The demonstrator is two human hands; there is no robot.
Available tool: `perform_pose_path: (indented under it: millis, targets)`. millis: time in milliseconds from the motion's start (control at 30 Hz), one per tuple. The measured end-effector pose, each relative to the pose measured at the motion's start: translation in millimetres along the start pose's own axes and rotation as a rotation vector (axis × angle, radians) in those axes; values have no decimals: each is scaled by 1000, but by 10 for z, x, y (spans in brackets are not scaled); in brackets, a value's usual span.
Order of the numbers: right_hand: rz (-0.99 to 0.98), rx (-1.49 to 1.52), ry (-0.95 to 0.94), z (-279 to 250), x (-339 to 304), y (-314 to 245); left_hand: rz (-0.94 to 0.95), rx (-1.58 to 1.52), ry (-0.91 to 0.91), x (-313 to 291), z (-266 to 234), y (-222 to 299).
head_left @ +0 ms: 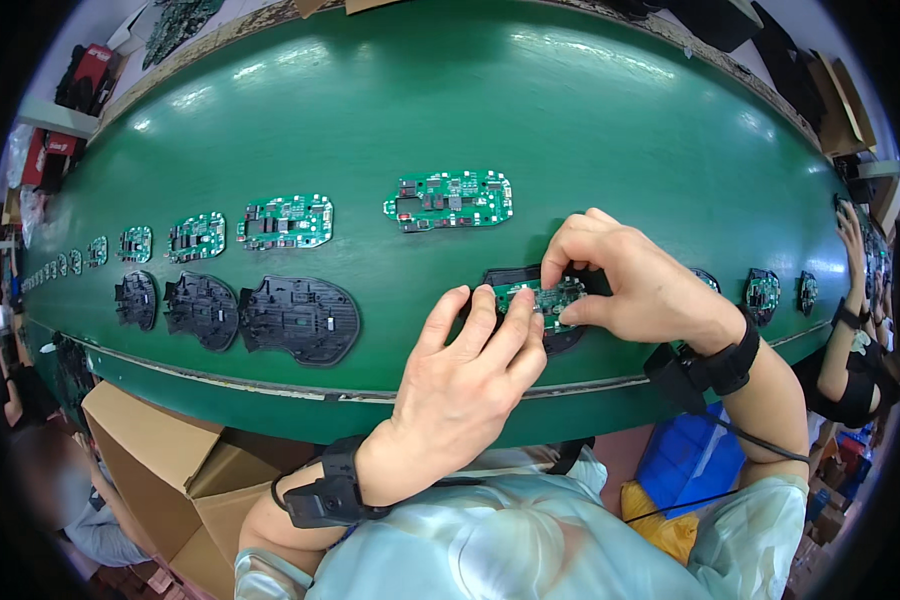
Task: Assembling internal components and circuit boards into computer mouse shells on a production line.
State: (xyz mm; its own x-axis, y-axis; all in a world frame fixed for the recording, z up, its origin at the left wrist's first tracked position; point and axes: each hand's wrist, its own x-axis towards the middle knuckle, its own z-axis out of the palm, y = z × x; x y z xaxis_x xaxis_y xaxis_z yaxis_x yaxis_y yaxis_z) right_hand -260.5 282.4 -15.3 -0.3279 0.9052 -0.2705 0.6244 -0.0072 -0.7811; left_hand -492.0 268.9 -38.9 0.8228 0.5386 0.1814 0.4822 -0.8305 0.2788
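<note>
A green circuit board [517, 297] sits in a black plastic shell [510, 274] near the front edge of the green table. My left hand [460, 390] is open, its fingers spread and their tips resting on the board's left part. From the right, my right hand [635, 285] curls over the board's other end, thumb and fingers gripping it. Both hands hide much of the board and shell. Just beyond them another green board [452, 203] lies flat on the table. The nearest bare black shell [302, 318] rests to the left.
More boards [286, 221] and black shells [200, 308] stretch leftward in two rows. Shells with boards inside [762, 294] lie to the right. Below the table are a cardboard box [155, 440] and a blue bin [685, 455]. A co-worker's hand [850, 235] reaches in at far right.
</note>
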Motion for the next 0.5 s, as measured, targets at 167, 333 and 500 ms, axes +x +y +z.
perform_pose_path:
  millis: [167, 333, 500]
  targets:
    - [-77, -54, -32, -117, -18, 311, -4, -54, -7, 183, 265, 12]
    - [-131, -81, -59, -227, 28, 524, -10, -94, 41, 315, 438, 21]
    - [-67, -156, -74, -250, 49, 476, 21, -81, 26, 430, 449, 15]
